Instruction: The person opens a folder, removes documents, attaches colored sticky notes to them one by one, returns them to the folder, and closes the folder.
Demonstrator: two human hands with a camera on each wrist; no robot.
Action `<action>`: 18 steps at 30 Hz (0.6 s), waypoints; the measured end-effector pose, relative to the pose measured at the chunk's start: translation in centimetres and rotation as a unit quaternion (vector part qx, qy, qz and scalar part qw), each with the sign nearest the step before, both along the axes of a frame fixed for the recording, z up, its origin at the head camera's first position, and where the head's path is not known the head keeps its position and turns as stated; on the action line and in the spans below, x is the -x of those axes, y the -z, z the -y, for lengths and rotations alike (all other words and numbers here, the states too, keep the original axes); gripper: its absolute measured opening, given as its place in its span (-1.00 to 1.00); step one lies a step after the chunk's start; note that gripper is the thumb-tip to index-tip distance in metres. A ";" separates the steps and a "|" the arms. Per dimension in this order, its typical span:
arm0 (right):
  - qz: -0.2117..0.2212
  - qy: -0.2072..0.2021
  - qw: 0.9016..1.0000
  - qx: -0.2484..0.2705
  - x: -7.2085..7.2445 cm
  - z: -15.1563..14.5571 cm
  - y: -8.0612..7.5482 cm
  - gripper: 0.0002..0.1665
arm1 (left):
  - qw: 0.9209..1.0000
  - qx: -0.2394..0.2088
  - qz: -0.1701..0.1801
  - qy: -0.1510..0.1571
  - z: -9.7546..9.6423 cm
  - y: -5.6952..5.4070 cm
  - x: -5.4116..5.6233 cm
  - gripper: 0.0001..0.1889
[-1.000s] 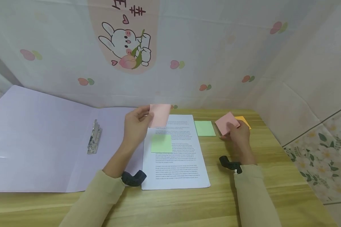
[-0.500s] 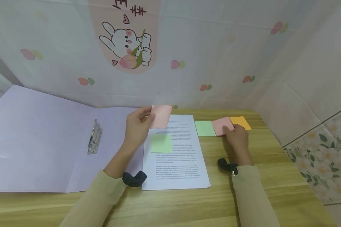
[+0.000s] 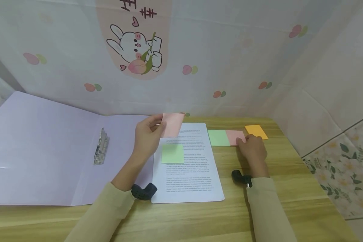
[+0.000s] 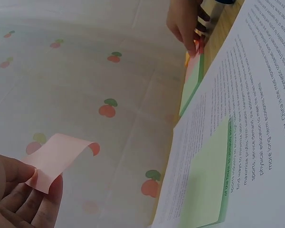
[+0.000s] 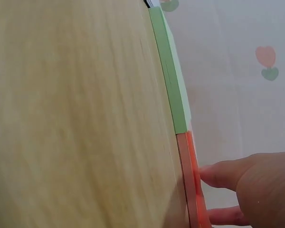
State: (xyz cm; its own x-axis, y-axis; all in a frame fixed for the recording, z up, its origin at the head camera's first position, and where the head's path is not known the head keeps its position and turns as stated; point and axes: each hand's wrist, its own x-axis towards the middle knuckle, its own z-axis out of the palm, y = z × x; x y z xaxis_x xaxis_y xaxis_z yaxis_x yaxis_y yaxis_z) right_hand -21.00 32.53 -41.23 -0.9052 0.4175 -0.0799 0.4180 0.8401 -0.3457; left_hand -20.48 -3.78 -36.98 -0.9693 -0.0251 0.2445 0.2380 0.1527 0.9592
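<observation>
A single pink sticky note [image 3: 173,125] is pinched between thumb and fingers of my left hand [image 3: 147,136], raised over the top of the printed pages [image 3: 193,178]. In the left wrist view that note [image 4: 61,156] curls at its free end. My right hand [image 3: 254,150] holds the pad of pink sticky notes [image 3: 233,137] by its right end on the table. This pad lies edge to edge with a green sticky note pad [image 3: 218,137]; the right wrist view shows their sides in line. A green sticky note [image 3: 172,154] lies on the printed text, below the raised note.
An orange sticky note pad [image 3: 256,131] lies behind the right hand. On the left, an open lilac folder [image 3: 48,151] with a metal clip [image 3: 101,148] reaches under the left arm. A patterned cloth [image 3: 217,50] hangs along the table's [image 3: 193,222] back edge.
My right hand has set the pink pad down from a tilted pose and squared it against the green pad, uncovering the orange pad. The left hand with its note shifted slightly right.
</observation>
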 end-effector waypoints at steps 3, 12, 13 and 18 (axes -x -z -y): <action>-0.001 -0.004 1.000 -0.010 -0.2 0.3 -0.5 -0.28 | 1.000 0.018 -0.003 -0.006 -0.1 -0.1 -0.1 -0.68; -0.106 -0.089 0.985 0.105 -1.1 3.9 -4.2 -0.31 | 0.995 0.075 -0.059 -0.019 -0.6 0.1 -0.6 -0.70; -0.112 -0.101 0.980 0.132 -1.2 4.7 -4.5 -0.31 | 0.993 0.089 -0.071 -0.018 -0.7 0.1 -0.7 -0.70; -0.095 -0.128 0.949 0.273 -1.3 8.9 -5.4 -0.25 | 0.965 0.199 -0.169 -0.020 -1.3 0.4 -1.4 -0.73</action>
